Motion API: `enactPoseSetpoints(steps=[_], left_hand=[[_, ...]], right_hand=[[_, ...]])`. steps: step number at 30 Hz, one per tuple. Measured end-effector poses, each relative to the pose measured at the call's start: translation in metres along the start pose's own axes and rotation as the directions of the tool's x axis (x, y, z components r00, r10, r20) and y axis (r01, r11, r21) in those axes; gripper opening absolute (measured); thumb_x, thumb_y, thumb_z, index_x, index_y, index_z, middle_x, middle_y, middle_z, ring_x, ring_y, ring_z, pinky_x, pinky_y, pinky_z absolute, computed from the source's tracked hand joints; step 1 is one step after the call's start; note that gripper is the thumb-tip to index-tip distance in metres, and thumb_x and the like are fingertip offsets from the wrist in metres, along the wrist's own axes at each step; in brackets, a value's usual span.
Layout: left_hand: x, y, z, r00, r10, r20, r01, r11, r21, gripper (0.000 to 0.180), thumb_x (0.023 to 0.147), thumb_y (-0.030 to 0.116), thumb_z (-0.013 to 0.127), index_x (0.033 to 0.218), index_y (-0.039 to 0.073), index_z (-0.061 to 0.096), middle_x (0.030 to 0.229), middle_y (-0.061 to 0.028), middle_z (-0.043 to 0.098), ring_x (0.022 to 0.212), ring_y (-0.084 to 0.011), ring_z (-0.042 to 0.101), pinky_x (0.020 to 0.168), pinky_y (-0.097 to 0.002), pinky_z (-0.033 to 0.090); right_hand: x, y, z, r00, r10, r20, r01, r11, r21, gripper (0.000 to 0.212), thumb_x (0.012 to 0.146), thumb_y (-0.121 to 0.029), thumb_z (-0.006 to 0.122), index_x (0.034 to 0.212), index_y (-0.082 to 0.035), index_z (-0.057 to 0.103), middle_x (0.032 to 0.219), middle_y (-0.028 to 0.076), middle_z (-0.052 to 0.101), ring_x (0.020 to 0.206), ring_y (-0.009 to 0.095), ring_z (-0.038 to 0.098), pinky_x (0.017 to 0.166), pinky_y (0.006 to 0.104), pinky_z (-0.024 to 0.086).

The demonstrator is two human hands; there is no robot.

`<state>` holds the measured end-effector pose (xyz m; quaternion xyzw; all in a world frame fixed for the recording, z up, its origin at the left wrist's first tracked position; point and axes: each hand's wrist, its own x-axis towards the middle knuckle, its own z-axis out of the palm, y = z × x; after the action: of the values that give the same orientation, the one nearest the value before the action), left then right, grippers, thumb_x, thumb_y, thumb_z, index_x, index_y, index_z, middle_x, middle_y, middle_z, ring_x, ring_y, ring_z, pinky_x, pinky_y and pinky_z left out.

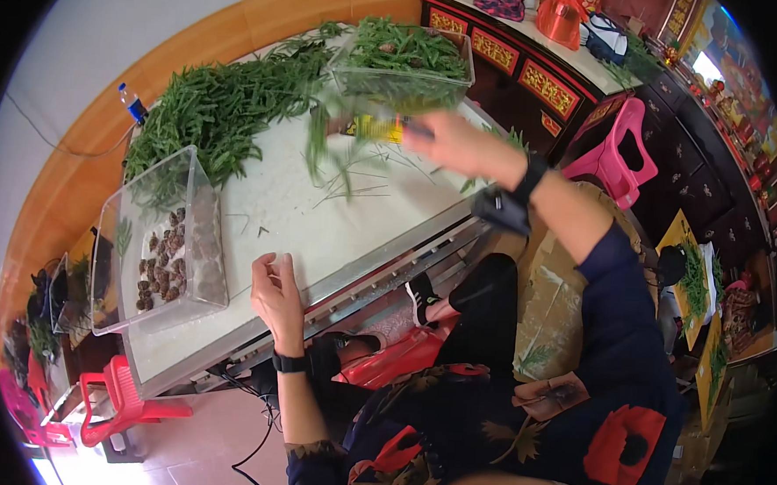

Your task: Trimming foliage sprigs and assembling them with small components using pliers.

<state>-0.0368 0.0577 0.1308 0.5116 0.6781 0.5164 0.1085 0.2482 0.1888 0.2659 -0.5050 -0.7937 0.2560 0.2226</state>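
Observation:
My left hand (276,294) rests by the near edge of the white table (275,219), fingers loosely curled, thumb apart, nothing visible in it. My right hand (464,145) is stretched across the table and smeared by motion. At its fingertips is a blurred yellow and black object (377,128); whether I hold it or it lies behind cannot be told. Beside that, blurred green sprigs (316,146) hang over loose thin stems (361,184). A clear plastic bin (207,268) left of my left hand contains several brown, cone-like pieces (166,257).
A heap of green sprigs (220,102) covers the table's far left. Behind my right hand stands a clear bin (401,87) filled with sprigs. A bottle (132,103) stands at the wall. Red stools (126,396) and a pink chair (617,158) flank the table; cardboard (548,295) lies at right.

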Motion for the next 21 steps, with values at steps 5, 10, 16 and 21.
enactPoseSetpoints(steps=[5,10,16,21], left_hand=[[0.012,-0.021,0.009,1.000,0.001,-0.003,0.000,0.974,0.225,0.025,0.087,0.026,0.060,0.096,0.003,0.057,0.065,-0.0088,0.052,0.057,-0.0226,0.050,0.055,-0.0364,0.039],[0.017,-0.036,0.006,1.000,0.028,-0.008,-0.024,0.950,0.310,0.024,0.085,0.027,0.061,0.093,0.004,0.058,0.064,-0.0089,0.053,0.057,-0.0266,0.052,0.055,-0.0401,0.040],[0.019,-0.048,0.008,1.000,0.022,-0.018,-0.015,0.941,0.338,0.024,0.085,0.028,0.062,0.090,0.005,0.059,0.065,-0.0097,0.057,0.059,-0.0278,0.055,0.057,-0.0398,0.041],[0.011,-0.069,0.018,0.997,0.075,-0.007,-0.068,0.932,0.357,0.025,0.085,0.028,0.061,0.090,0.004,0.059,0.068,-0.0104,0.058,0.062,-0.0297,0.056,0.058,-0.0403,0.042]], right_hand=[[0.113,-0.008,-0.070,0.974,0.130,-0.186,-0.154,0.980,-0.122,0.045,0.085,-0.041,0.051,0.068,0.001,0.055,0.057,0.011,0.054,0.053,0.021,0.057,0.053,0.0351,0.045],[0.207,0.027,-0.078,0.978,-0.071,-0.198,0.000,0.941,-0.338,0.044,0.090,-0.043,0.053,0.065,-0.007,0.049,0.050,0.002,0.038,0.040,0.013,0.038,0.041,0.0318,0.032],[0.187,0.028,-0.022,0.852,-0.148,-0.502,0.066,0.982,-0.176,0.042,0.086,-0.045,0.057,0.086,-0.003,0.060,0.071,0.012,0.059,0.065,0.025,0.059,0.060,0.0368,0.045],[0.071,0.046,0.082,0.996,-0.093,0.004,0.086,0.894,-0.440,0.047,0.079,-0.045,0.063,0.102,-0.004,0.061,0.093,0.015,0.064,0.085,0.033,0.061,0.073,0.0386,0.047]])
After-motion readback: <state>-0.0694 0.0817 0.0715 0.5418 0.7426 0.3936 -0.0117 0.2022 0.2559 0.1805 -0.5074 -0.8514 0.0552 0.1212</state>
